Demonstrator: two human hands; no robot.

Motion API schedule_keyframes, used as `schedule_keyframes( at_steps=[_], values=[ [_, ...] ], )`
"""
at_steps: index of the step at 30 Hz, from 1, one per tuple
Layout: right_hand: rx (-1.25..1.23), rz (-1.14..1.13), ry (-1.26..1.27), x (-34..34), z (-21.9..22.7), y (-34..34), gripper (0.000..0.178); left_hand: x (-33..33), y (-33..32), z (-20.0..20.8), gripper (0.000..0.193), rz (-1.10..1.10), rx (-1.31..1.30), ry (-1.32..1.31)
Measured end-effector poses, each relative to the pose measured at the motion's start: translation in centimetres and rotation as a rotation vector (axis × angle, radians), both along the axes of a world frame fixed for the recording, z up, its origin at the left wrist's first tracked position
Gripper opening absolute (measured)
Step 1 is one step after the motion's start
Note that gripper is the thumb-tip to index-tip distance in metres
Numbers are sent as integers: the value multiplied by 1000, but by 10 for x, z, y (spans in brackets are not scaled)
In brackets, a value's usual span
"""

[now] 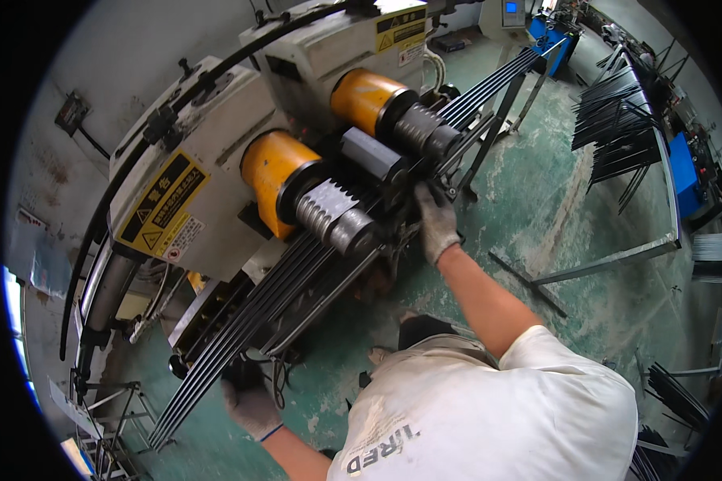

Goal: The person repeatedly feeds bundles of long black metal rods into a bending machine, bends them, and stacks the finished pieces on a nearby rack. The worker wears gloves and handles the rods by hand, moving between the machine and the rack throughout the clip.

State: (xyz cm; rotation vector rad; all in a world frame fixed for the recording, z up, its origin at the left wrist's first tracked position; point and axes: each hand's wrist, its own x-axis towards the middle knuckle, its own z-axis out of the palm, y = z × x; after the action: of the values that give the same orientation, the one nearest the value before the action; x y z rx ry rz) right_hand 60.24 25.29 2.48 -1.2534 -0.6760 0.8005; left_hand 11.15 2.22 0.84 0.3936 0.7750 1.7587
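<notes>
A row of several long dark metal rods (217, 367) runs side by side through a machine, from lower left to upper right. My left hand (253, 407), in a pale work glove, is at the near edge of the rods towards their lower left end; its fingers are lost in shadow. My right hand (436, 223), gloved too, reaches up to the machine's front edge beside the right roller, its fingertips hidden among dark parts. Above the rods sit two orange housings, one left (279, 172) and one right (367, 98), each with a ribbed metal roller. Between them lies a grey hexagonal block (373, 154).
The pale machine body (233, 120) carries yellow and black warning labels and a thick black hose (208, 76). At right, a metal rack (618, 258) holds many thin dark rods. A bar (529, 282) lies on the green floor. Blue equipment (683, 172) stands farther right.
</notes>
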Motion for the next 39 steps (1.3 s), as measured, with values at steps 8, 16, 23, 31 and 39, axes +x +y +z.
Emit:
schedule_keyframes(
  at_steps=[8,16,23,31,39],
  values=[
    [-104,149,545,-7,6,64,64,-39,6,29,41,204,61,79],
    [-2,153,369,-6,25,60,63,-41,27,29,36,407,-84,461],
    [-71,220,267,-4,21,65,70,-69,74,128,39,1145,-355,1441],
    [-146,250,460,11,71,63,52,36,133,317,51,894,-61,775],
    [-29,322,361,17,63,72,52,122,176,378,47,742,252,1025]
  ],
)
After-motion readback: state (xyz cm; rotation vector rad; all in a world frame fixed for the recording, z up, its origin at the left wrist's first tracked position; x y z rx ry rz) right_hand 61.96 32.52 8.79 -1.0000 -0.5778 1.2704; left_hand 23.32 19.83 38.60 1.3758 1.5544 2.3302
